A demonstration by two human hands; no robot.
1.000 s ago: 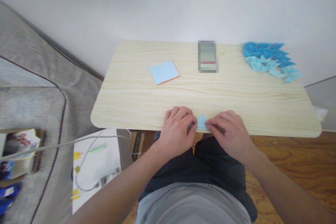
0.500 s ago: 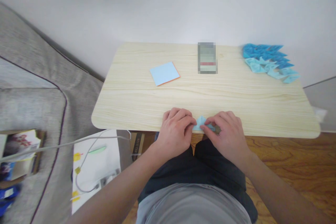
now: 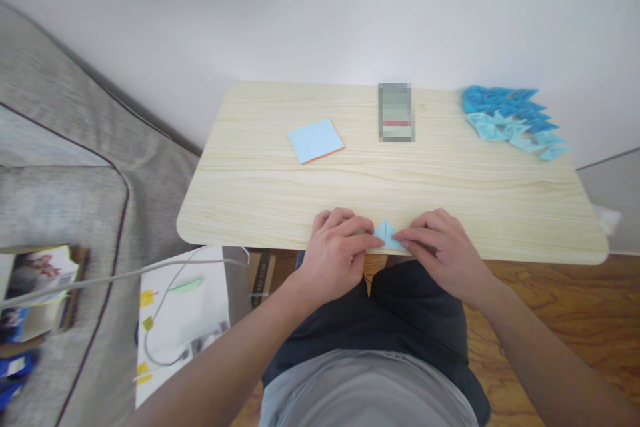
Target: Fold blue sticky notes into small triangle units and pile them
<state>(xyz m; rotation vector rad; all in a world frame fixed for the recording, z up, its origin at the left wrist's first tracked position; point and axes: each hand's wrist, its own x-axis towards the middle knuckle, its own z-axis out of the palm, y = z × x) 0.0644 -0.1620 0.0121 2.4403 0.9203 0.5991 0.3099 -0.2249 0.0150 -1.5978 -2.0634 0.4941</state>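
A small light-blue folded paper piece [image 3: 386,234] lies at the near edge of the pale wooden table [image 3: 280,180]. My left hand [image 3: 336,252] presses on its left side with curled fingers, and my right hand [image 3: 440,250] pins its right side with the index finger stretched across it. Only the pointed top of the paper shows between the fingertips. A stack of light-blue square sheets [image 3: 316,140] with an orange sheet underneath sits farther back on the left.
A pile of several folded blue paper pieces [image 3: 513,121] fills the far right corner. A blurred phone-sized object [image 3: 396,111] lies at the back middle. A grey sofa [image 3: 60,167] stands to the left, with cables and papers [image 3: 175,307] on the floor.
My right fingers have flattened from a pinch into a press along the paper's right side. My left fingers slid closer to the paper's point. The paper stays in place.
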